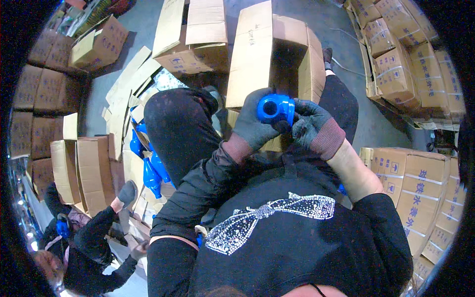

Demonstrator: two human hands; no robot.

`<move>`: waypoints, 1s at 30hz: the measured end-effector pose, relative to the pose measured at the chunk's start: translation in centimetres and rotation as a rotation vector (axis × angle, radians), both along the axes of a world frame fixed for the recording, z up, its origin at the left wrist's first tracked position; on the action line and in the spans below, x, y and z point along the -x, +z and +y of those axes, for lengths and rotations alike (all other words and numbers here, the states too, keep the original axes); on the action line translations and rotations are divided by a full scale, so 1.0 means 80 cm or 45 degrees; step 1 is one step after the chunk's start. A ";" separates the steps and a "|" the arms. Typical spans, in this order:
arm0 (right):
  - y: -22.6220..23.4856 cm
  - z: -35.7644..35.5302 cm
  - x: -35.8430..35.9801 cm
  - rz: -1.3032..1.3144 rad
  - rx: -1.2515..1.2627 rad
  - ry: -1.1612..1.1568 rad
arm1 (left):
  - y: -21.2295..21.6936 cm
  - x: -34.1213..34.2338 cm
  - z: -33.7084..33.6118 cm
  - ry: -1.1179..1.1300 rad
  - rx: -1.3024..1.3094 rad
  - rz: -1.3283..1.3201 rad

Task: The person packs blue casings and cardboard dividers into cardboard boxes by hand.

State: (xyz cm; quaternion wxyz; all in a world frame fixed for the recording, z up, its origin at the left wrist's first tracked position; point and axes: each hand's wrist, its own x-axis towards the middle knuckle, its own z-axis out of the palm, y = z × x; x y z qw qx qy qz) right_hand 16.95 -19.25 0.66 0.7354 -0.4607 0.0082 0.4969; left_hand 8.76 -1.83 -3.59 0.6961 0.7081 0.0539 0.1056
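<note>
In front of my lap I hold up a glossy blue water meter housing (pixel 277 110) with a dark round port facing left and a ribbed rim on its right side. My left hand (pixel 253 120), in a dark grey work glove, is wrapped round its left and lower side. The gloved fingers of my right hand (pixel 312 124) are closed at the rim on the other side; whether they pinch a small part there cannot be made out. Right behind the housing, between my legs, stands an open cardboard box (pixel 250 54) with its flaps up; its inside is dark.
Another open carton (pixel 198 59) stands to its left. Several blue housings (pixel 151 173) lie on flattened cardboard beside my left leg. A co-worker (pixel 89 247) sits at lower left, holding a blue part. Stacked strapped cartons (pixel 415 188) rise on the right, more cartons (pixel 44 91) at far left.
</note>
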 end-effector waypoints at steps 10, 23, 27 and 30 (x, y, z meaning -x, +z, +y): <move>-0.035 -0.014 -0.005 0.341 -0.313 0.131 | 0.004 0.000 0.001 -0.058 0.187 0.146; 0.050 0.025 0.041 -1.055 0.429 0.465 | 0.005 0.016 0.022 -0.214 1.108 0.659; 0.060 0.028 0.029 -1.067 0.488 0.481 | 0.022 0.016 0.011 -0.179 1.468 0.562; 0.061 0.029 0.029 -0.757 0.450 0.265 | 0.010 0.013 0.010 -0.227 1.600 0.467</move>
